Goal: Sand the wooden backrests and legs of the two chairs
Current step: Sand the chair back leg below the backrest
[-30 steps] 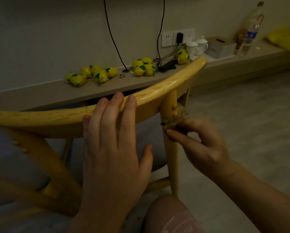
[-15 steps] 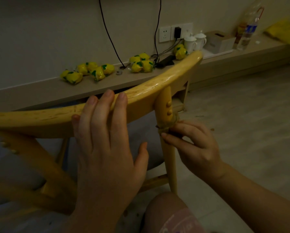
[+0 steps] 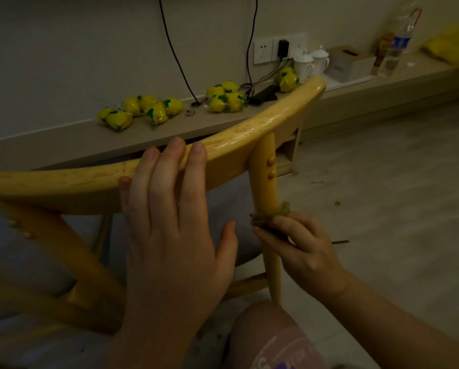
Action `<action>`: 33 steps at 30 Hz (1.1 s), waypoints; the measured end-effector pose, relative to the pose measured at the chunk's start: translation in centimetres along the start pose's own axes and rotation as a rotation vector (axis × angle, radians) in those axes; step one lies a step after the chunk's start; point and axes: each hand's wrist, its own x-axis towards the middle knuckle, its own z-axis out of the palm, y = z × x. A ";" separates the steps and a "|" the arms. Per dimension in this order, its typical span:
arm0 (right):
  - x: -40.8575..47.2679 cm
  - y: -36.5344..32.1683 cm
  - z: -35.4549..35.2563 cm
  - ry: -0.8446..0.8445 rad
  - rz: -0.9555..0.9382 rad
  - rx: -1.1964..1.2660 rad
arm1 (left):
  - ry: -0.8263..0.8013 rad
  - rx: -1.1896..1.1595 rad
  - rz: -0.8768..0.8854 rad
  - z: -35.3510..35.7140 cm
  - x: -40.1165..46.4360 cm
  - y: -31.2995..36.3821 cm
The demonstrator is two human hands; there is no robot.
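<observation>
Pinching sandpaper (image 3: 269,218) round chair leg (image 3: 265,187), right hand (image 3: 302,249); left hand (image 3: 169,230) flat on backrest (image 3: 236,145).

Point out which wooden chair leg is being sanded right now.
The upright yellow wooden leg with two round pegs, right of the left hand; the right hand wraps a scrap of sandpaper around it.

Beyond the left hand (image 3: 169,243), yellow-green wrapped packets (image 3: 143,111) on a long beige ledge (image 3: 63,145); beyond the right hand (image 3: 300,246), two white lidded mugs (image 3: 310,65), grey tissue box (image 3: 349,63), clear plastic bottle (image 3: 394,46).
</observation>
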 end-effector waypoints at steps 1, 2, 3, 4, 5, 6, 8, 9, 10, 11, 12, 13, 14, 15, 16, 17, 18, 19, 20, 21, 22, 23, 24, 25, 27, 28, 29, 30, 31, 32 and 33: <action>-1.0 -0.3 0.4 -0.029 -0.002 -0.014 | 0.001 0.001 0.001 0.0 0.0 0.0; -2.1 -0.7 0.7 -0.069 0.003 -0.024 | 0.001 0.004 0.004 0.0 0.0 -0.1; -3.1 -1.0 1.0 -0.110 0.018 -0.033 | -0.001 0.007 0.009 0.0 -0.1 -0.2; -3.8 -1.3 1.3 -0.142 0.040 -0.038 | -0.003 0.010 0.013 0.0 -0.1 -0.3; -4.1 -1.6 1.4 -0.157 0.062 -0.041 | -0.005 0.012 0.018 0.1 -0.2 -0.4; -3.9 -1.9 1.4 -0.154 0.080 -0.046 | -0.004 0.012 0.023 0.1 -0.2 -0.4; -2.2 -2.6 1.4 -0.100 0.109 -0.049 | 0.001 0.012 0.026 0.1 -0.2 -0.4; -0.9 -2.9 1.3 -0.061 0.128 -0.046 | 0.004 0.013 0.021 0.2 -0.2 -0.3; 0.5 -3.1 1.3 -0.025 0.148 -0.050 | 0.008 0.012 0.013 0.2 -0.1 -0.2; 1.7 -3.4 1.4 0.009 0.167 -0.068 | 0.010 0.008 0.006 0.2 -0.1 -0.1; 2.5 -3.7 1.6 0.036 0.187 -0.090 | 0.011 0.004 -0.001 0.2 -0.1 -0.1; 2.7 -4.0 1.7 0.046 0.211 -0.110 | 0.009 -0.001 -0.002 0.2 0.0 0.0; 2.3 -4.5 1.9 0.030 0.240 -0.124 | 0.004 -0.005 -0.003 0.1 -0.1 0.0; 1.7 -5.0 2.1 -0.006 0.264 -0.135 | 0.004 -0.011 -0.003 0.0 -0.1 0.0; 0.8 -5.5 2.2 -0.056 0.284 -0.145 | 0.002 -0.016 0.000 -0.1 -0.1 -0.1; -0.1 -5.8 2.3 -0.107 0.304 -0.145 | -0.006 -0.017 0.002 -0.2 -0.1 -0.1; -0.8 -6.1 2.4 -0.145 0.331 -0.147 | -0.015 -0.017 0.005 -0.2 -0.1 -0.2; -1.1 -6.3 2.5 -0.163 0.358 -0.141 | -0.022 -0.019 0.005 -0.3 -0.2 -0.2; -0.8 -6.4 2.4 -0.158 0.374 -0.136 | -0.026 -0.020 0.004 -0.3 -0.2 -0.3; -0.1 -6.3 2.2 -0.129 0.384 -0.123 | -0.028 -0.025 0.004 -0.3 -0.2 -0.3; 0.9 -6.2 1.9 -0.081 0.377 -0.110 | -0.027 -0.030 0.004 -0.3 -0.1 -0.2; 2.1 -5.7 1.6 -0.020 0.346 -0.083 | -0.025 -0.035 0.003 -0.2 -0.1 -0.2; 3.5 -4.9 1.0 0.046 0.301 -0.044 | -0.024 -0.040 0.001 -0.2 -0.1 -0.2; 4.6 -3.9 0.4 0.094 0.249 -0.003 | -0.023 -0.045 0.000 -0.1 -0.1 -0.1; 5.0 -2.5 -0.5 0.131 0.148 -0.016 | -0.024 -0.046 -0.002 -0.2 -0.1 0.0; 4.1 -1.9 -0.8 0.118 0.101 -0.042 | -0.024 -0.046 -0.002 -0.3 -0.1 0.0; 2.8 -1.5 -1.0 0.075 0.072 -0.048 | -0.023 -0.049 -0.002 -0.3 -0.1 -0.1; 1.2 -1.1 -1.1 0.011 0.058 -0.040 | -0.021 -0.053 -0.002 -0.3 -0.2 -0.1; -0.2 -0.8 -1.1 -0.061 0.047 -0.027 | -0.017 -0.057 0.000 -0.2 -0.2 -0.2; -1.2 -0.4 -1.1 -0.120 0.039 -0.014 | -0.012 -0.058 0.003 -0.2 -0.3 -0.2; -1.7 0.0 -1.1 -0.155 0.030 0.003 | -0.006 -0.057 0.006 -0.1 -0.3 -0.2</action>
